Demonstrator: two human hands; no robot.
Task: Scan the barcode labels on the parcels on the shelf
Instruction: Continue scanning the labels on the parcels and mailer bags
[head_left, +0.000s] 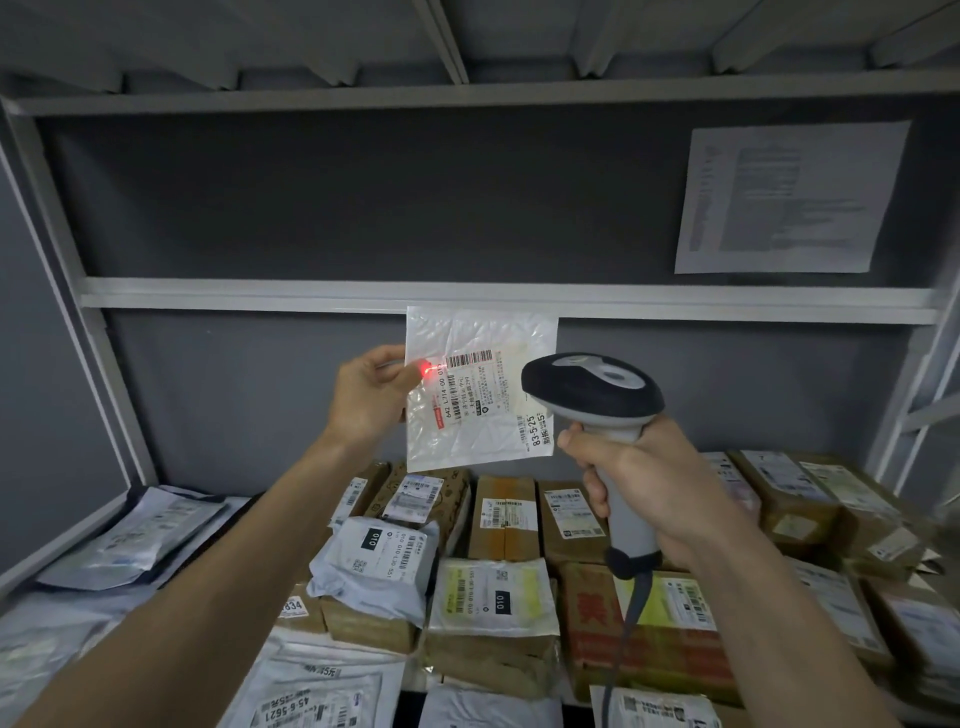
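My left hand (366, 397) pinches the left edge of a flat white plastic mailer (480, 384) and holds it upright in front of the shelf. Its barcode label (470, 387) faces me, turned sideways. A red scanner spot (427, 370) glows at the label's upper left corner, beside my fingertips. My right hand (631, 486) grips the grey handle of a barcode scanner (597, 389), whose dark head points at the mailer from the right. The scanner's cable (626, 623) hangs down from the handle.
Below my arms the shelf (78, 540) holds several parcels: brown cardboard boxes (504, 514), grey and white poly bags (379, 561), flat mailers (150, 530) on the left. A metal shelf board (311, 293) crosses just above the mailer. A printed sheet (784, 197) hangs on the back wall, upper right.
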